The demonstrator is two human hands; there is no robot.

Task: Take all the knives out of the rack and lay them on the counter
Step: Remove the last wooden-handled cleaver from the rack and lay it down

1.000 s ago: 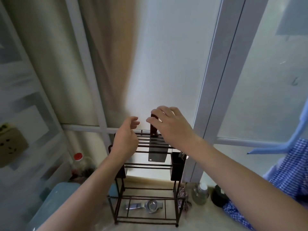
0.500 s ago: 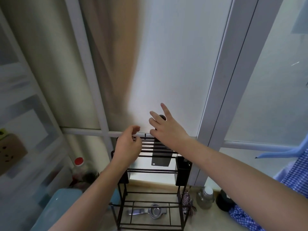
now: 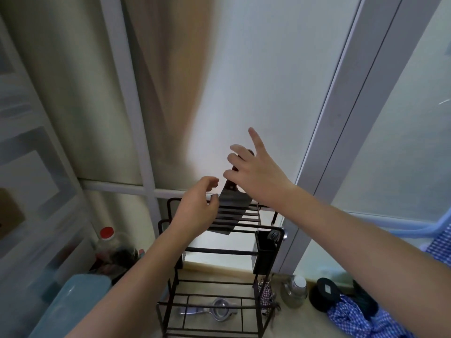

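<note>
Cleaver (image 3: 227, 211) now lifted partway from rack (image 3: 258, 250), handle pinched by right hand (image 3: 258, 176), fingers splayed; left hand (image 3: 195, 211) half-curled, empty

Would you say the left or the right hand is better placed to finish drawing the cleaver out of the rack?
Right. The right hand is at the cleaver handle, above the rack; the left hand only hovers beside the blade.
</note>
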